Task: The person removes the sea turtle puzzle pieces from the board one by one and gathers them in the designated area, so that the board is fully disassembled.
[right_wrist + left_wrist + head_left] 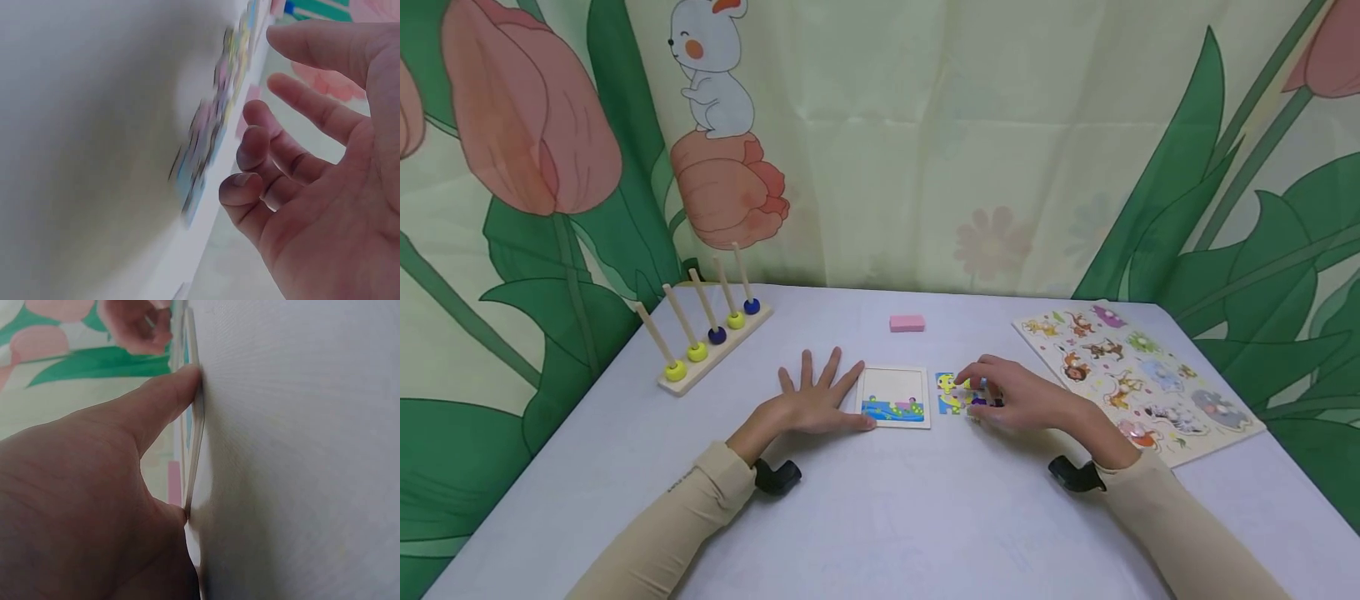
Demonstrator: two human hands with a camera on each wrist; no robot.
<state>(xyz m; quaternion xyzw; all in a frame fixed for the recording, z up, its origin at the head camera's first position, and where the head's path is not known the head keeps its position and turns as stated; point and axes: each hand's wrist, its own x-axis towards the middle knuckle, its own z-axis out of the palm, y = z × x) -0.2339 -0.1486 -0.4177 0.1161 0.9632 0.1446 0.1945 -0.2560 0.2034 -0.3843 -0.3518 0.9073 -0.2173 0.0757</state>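
Puzzle pieces (pixel 950 406), yellow and blue, lie flat on the tabletop (pixel 850 517), bunched just right of a small pale frame (pixel 887 383). The bunch looks wider from side to side than from front to back, but the right hand (pixel 1018 396) covers part of it. The pieces sit under and just left of that hand's fingertips, so the right hand is the nearer one. Its fingers are bent, with a gap by the thumb, and it does not seem to hold anything. The pieces look blurry in the right wrist view, so it is hard to say if a fingertip touches one.

The frame sits between the two hands and looks almost square. A blue strip of picture (pixel 892 410) fills the side near the person, and the far part is bare. The left hand (pixel 812 404) is spread wide and grips nothing. Its thumb touches the frame's near left corner, and its pointer finger reaches the far left corner.

Past the frame lies a pink block (pixel 907 323). Over to the left is a wooden peg stand (pixel 724 346) with yellow and dark blue beads. To the right, a board (pixel 1093 375) shows lots of animals. Behind everything hangs a cloth (pixel 880 183) with big tulips and a white bunny.
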